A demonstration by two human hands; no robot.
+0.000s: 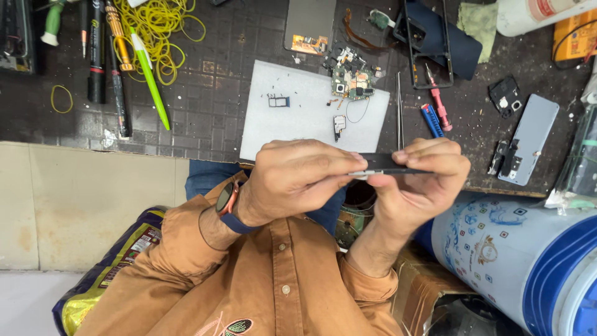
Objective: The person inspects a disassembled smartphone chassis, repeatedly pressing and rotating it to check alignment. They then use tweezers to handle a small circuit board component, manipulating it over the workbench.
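Observation:
Both my hands hold a thin dark phone body (390, 164) edge-on, just above my lap and in front of the bench edge. My left hand (298, 177), with a watch on its wrist, pinches the phone's left end between its fingertips. My right hand (418, 185) grips the right end, thumb underneath and fingers on top. Beyond my hands, a white mat (292, 127) on the dark bench carries a small SIM tray (278, 101), tiny screws and a green circuit board (352, 81).
Metal tweezers (399, 109), a red screwdriver (438, 102) and a blue tool (431, 120) lie right of the mat. A light-blue back cover (536, 134) lies farther right. Yellow rubber bands (163, 31) and a green pen (149, 78) are at the left. A blue-and-white container (516, 255) stands by my right arm.

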